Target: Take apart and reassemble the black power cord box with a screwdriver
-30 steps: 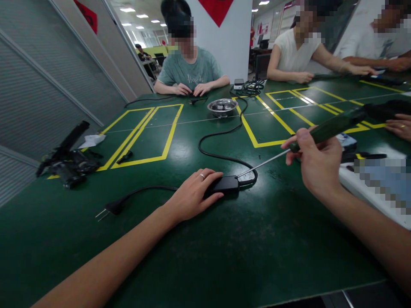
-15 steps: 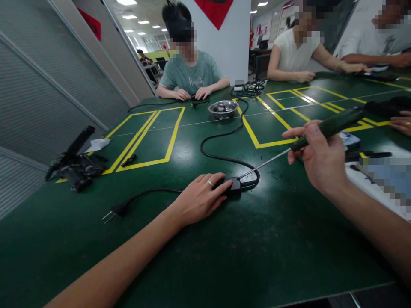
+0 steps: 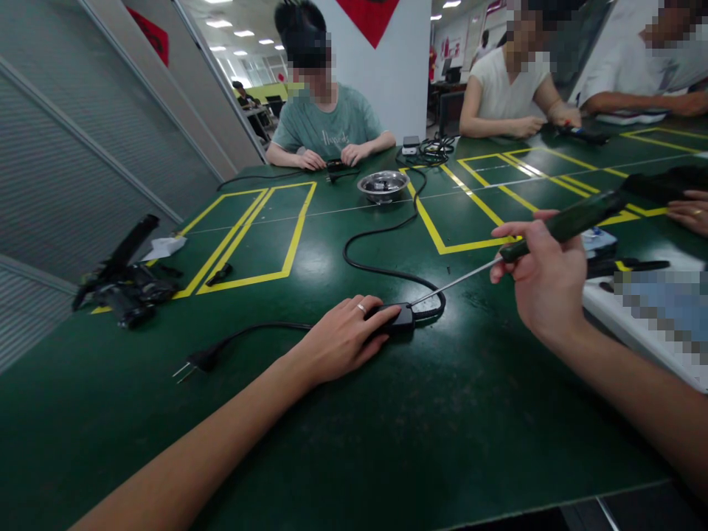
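A black power adapter [image 3: 406, 317] lies on the green table, its left part covered by my left hand [image 3: 343, 339]. The fingers of that hand wrap over it and hold it down. To the left runs a cord ending in a two-pin plug [image 3: 204, 358]; from the right end a thicker black cable [image 3: 381, 274] loops away to the back. My right hand [image 3: 547, 276] is closed around the dark green handle of a screwdriver [image 3: 575, 220]. Its long thin shaft slants down left, and the tip meets the adapter's right end near the top corner.
A metal bowl [image 3: 383, 187] with small parts stands beyond the adapter. Black parts [image 3: 130, 291] are heaped at the left. Yellow tape [image 3: 293, 251] marks the table [image 3: 354, 450]. A white tray [image 3: 619, 313] sits at the right. Several people work across the table.
The view has shifted slightly. My hands, the adapter and the screwdriver keep nearly the same arrangement. Across the table, a co-worker's hands have moved a little apart.
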Demonstrator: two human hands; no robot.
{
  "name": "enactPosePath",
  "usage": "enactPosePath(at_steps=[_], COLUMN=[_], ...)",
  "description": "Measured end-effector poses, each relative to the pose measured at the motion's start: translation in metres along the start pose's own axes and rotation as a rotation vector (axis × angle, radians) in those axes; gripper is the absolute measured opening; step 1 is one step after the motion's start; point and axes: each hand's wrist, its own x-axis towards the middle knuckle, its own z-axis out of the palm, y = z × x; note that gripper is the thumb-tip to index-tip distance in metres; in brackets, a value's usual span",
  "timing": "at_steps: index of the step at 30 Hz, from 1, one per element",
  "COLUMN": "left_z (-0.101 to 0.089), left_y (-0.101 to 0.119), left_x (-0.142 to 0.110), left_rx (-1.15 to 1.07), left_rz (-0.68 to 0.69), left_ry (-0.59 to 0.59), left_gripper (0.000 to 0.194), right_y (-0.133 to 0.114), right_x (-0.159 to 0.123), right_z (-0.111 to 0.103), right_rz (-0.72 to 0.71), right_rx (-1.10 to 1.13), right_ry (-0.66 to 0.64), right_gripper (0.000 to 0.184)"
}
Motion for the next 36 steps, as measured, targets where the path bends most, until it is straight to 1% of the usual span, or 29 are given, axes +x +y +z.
enactPosePath(at_steps=[3,6,7,9,11,13,17,25,31,36], left_z=[-0.003,-0.006,-0.007,-0.008,-0.010,-0.010,-0.009,-0.009,-0.008,-0.007], left_y=[0.002,0.004,0.004,0.005,0.006,0.007,0.008,0.010,0.009,0.009], left_x=[0.002,0.004,0.005,0.006,0.006,0.006,0.007,0.008,0.008,0.007], left_rx=[0.006,0.014,0.016,0.022,0.038,0.056,0.073,0.084,0.087,0.086], left_rz=[-0.004,-0.002,-0.001,-0.004,-0.009,-0.012,-0.015,-0.016,-0.017,-0.014], left_ry=[-0.014,-0.022,-0.023,-0.026,-0.033,-0.042,-0.047,-0.036,-0.033,-0.022], left_gripper=[0.050,0.051,0.052,0.052,0.052,0.051,0.051,0.050,0.049,0.049], right_y=[-0.004,-0.005,-0.004,0.000,0.005,0.009,0.015,0.016,0.018,0.021], right_x=[-0.002,-0.001,0.000,0.001,0.003,0.005,0.007,0.005,0.006,0.008], right_z=[0.000,-0.001,-0.001,0.000,-0.001,-0.003,-0.006,-0.003,-0.006,-0.009], right_rz=[0.028,0.032,0.030,0.010,-0.006,0.003,0.034,0.077,0.193,0.223], right_rx=[0.063,0.015,-0.022,-0.096,-0.160,-0.216,-0.266,-0.211,-0.171,-0.167], right_ry=[-0.083,-0.114,-0.103,-0.039,0.042,0.087,0.102,0.139,0.129,0.131], right_gripper=[0.023,0.023,0.022,0.022,0.026,0.028,0.029,0.032,0.031,0.031])
